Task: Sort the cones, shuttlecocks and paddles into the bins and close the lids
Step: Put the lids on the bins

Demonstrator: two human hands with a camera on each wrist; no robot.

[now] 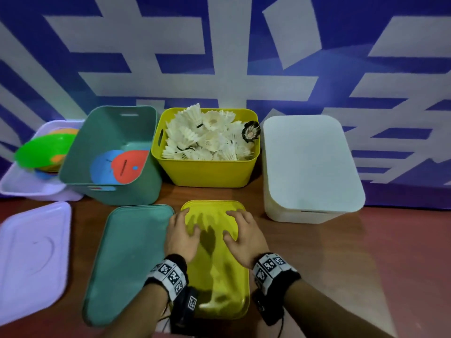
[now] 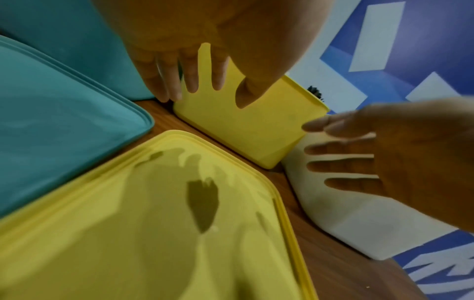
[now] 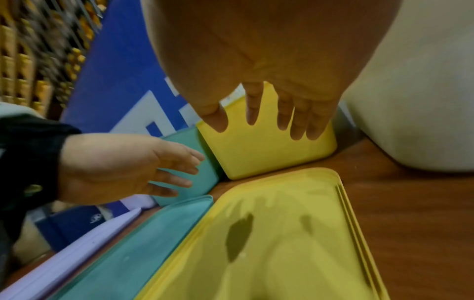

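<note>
A yellow lid lies flat on the wooden table in front of me. Both hands hover just above its far half with fingers straight and spread, casting shadows on it: my left hand over the left side, my right hand over the right. Neither holds anything. The wrist views show the left hand and the right hand above the lid. Behind it stands the open yellow bin, heaped with white shuttlecocks. The open green bin holds red and blue paddles.
A green lid lies left of the yellow one, and a lavender lid at the far left. An open lavender bin at the back left holds coloured cones. A white bin with its lid on stands at the right.
</note>
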